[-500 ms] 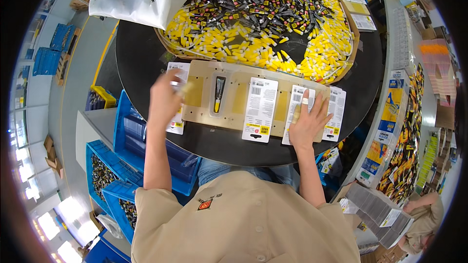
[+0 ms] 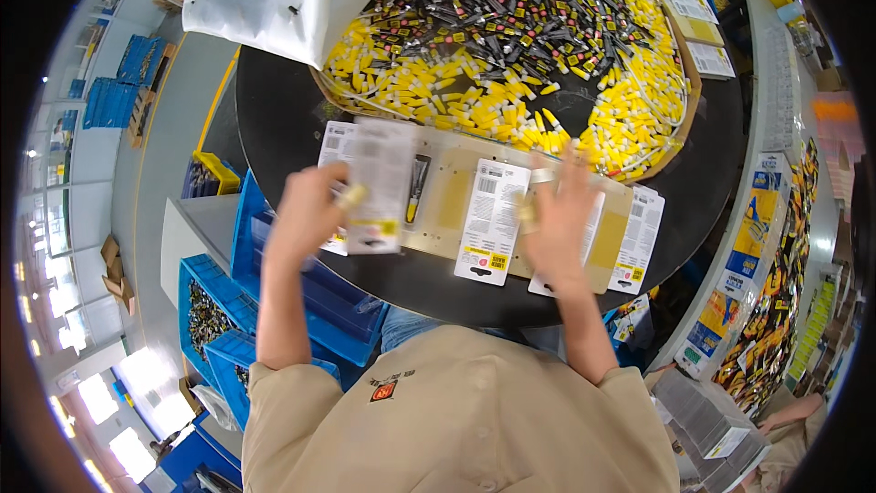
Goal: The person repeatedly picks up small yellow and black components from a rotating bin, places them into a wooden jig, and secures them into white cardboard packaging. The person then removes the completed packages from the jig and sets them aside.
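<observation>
At the left end of the beige jig [image 2: 453, 173], the left hand [image 2: 315, 205] pinches a white card [image 2: 383, 187] by its left edge, thumb and fingers closed on it. Its print is motion-blurred past reading, though a yellow block shows toward the near end, above a dark hanging slot. Pale wraps cover some fingertips. Just right of this card, a black tube [image 2: 419, 187] with a yellow tip lies in a jig slot. Farther right, the right hand [image 2: 558, 219], also blurred, has its fingers spread above the jig, over a covered card [image 2: 593, 228]; whether it presses down I cannot tell. Between the hands lies the middle card [image 2: 491, 219], showing a barcode at its far end, rows of fine print, and a yellow block of dark lettering with a small red mark near its slot. One left card [image 2: 337, 139] sits partly behind the held one, and a similarly printed right card [image 2: 639, 237] lies by the jig's right end. Beyond, on the black table [image 2: 424, 292], a tray [image 2: 691, 123] holds heaped black tubes [image 2: 511, 14] with yellow and red labels, plus yellow caps [image 2: 438, 100]. Far left is a white bag [image 2: 255, 9].
</observation>
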Motion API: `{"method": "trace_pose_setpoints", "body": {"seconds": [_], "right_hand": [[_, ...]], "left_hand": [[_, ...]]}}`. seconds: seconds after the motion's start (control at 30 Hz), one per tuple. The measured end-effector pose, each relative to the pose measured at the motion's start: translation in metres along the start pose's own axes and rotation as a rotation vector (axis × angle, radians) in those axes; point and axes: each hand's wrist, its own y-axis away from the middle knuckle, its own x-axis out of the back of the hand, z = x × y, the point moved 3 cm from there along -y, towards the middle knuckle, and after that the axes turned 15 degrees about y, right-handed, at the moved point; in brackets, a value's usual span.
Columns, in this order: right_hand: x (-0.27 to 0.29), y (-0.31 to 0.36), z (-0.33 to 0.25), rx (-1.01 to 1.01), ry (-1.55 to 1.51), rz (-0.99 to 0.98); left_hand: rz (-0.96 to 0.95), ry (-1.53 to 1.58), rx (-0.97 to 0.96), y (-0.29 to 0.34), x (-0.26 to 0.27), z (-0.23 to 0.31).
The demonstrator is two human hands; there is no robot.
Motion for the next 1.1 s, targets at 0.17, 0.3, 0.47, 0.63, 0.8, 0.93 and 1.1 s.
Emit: {"method": "trace_pose_setpoints", "body": {"seconds": [0.17, 0.3, 0.47, 0.63, 0.8, 0.93, 1.1], "right_hand": [[0.006, 0.004, 0.219, -0.65, 0.501, 0.095], [-0.032, 0.063, 0.356, -1.405, 0.16, -0.088], [-0.068, 0.114, 0.396, -1.339, 0.17, -0.035], [-0.089, 0.189, 0.324, -1.207, 0.02, 0.295], [-0.078, 0.248, 0.123, -1.088, -0.19, 0.236], [-0.021, 0.256, 0.027, -0.944, -1.205, -0.65], [0.023, 0.183, 0.08, -0.611, -0.635, 0.346]], "left_hand": [[0.139, -0.241, -0.38, 0.003, -0.059, -0.009], [-0.047, -0.499, -0.373, 0.003, -0.093, -0.014], [-0.088, -0.54, -0.296, -0.009, -0.086, -0.021], [0.067, -0.506, -0.371, -0.042, -0.048, -0.007], [0.27, 0.163, -0.432, -0.045, -0.044, 0.034], [0.22, 0.375, -0.533, -0.024, -0.076, 0.052], [-0.201, 0.485, -0.399, 0.022, -0.15, 0.038]]}}
